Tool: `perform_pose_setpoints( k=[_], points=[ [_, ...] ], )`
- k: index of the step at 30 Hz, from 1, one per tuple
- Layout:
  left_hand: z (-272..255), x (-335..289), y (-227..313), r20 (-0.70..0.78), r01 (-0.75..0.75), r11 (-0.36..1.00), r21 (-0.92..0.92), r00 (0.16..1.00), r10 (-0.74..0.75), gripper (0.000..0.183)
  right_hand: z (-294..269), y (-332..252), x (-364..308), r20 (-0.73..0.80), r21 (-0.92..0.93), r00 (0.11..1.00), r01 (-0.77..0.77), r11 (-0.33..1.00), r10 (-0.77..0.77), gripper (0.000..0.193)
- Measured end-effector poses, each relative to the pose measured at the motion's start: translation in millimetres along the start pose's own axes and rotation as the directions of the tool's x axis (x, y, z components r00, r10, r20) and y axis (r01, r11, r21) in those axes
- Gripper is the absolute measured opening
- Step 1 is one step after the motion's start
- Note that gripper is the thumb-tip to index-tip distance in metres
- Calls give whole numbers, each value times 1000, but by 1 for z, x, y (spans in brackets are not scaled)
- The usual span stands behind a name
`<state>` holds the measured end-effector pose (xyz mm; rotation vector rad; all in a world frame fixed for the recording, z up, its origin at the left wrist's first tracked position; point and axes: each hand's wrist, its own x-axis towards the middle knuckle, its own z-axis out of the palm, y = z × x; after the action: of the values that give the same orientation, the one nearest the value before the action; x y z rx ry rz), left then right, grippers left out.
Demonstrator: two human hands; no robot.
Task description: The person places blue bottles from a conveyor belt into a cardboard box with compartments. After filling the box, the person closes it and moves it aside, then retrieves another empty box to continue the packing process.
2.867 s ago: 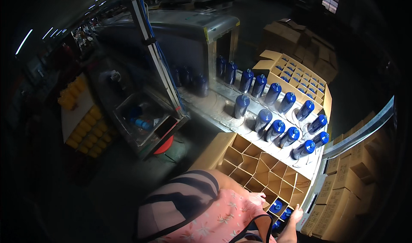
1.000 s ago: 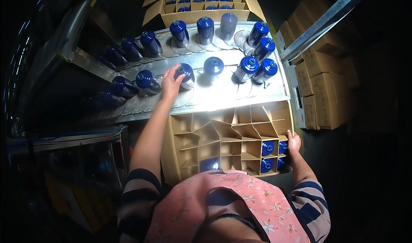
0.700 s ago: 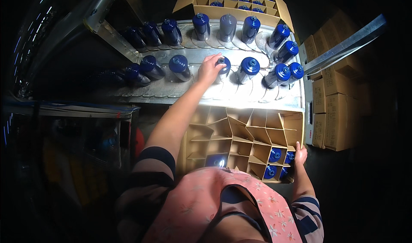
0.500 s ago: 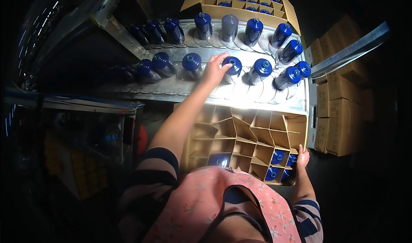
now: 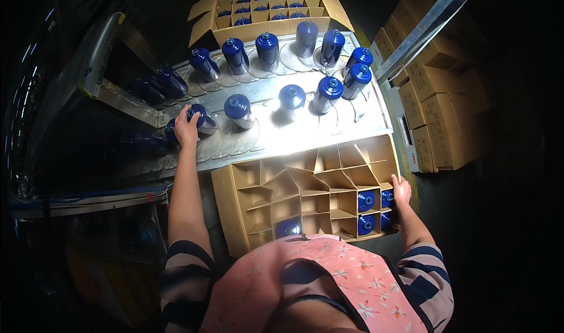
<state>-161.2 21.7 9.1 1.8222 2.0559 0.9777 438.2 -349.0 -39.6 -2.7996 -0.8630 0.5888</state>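
Observation:
My left hand point(image 5: 187, 127) reaches out to the left over the metal conveyor. Its thumb and fingers are closed around the top of a glossy blue bottle point(image 5: 203, 122), whose narrow neck is partly covered by them. Another blue bottle point(image 5: 170, 131) stands just left of that hand, partly hidden. My right hand point(image 5: 402, 192) grips the right edge of an open cardboard box point(image 5: 223, 206) in front of me. Cardboard dividers split the box into cells. Several blue bottles point(image 5: 365, 200) stand in its near right cells, and one more blue bottle point(image 5: 288, 228) is close to my apron.
More upright blue bottles point(image 5: 238, 111) line the curved conveyor point(image 5: 264, 136). Behind it is a second divided box point(image 5: 211, 37) with many blue bottles. A metal rail point(image 5: 426, 30) slants at the right, beside stacked cartons point(image 5: 443, 130). A metal frame point(image 5: 120, 101) stands at the left.
My left hand has moved left along the conveyor, from one bottle to a place farther left. The view has shifted and tilted. My right hand stays on the box edge.

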Motion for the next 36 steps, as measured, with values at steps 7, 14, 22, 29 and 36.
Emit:
perform_pose_setpoints(
  k=[7, 14, 22, 29, 36],
  points=[
    [4, -4, 31, 80, -90, 990, -105, 992, 99, 33, 9, -9, 14, 7, 82, 999, 33, 996, -33, 45],
    [10, -25, 61, 281, -89, 956, -278, 945, 169, 31, -15, 10, -35, -99, 101, 990, 112, 989, -102, 46],
    [-53, -102, 89, 119, -210, 923, -322, 958, 259, 43, -42, 46, -80, -105, 133, 989, 118, 984, -104, 46],
    [-109, -244, 21, 92, 110, 980, -167, 991, -95, 54, -42, 78, -98, -113, 113, 990, 95, 989, -82, 49],
    [-105, -373, 32, 441, 426, 905, 4, 811, -384, 92, -38, 79, -82, -91, 74, 992, 99, 992, -92, 50]
  ],
)
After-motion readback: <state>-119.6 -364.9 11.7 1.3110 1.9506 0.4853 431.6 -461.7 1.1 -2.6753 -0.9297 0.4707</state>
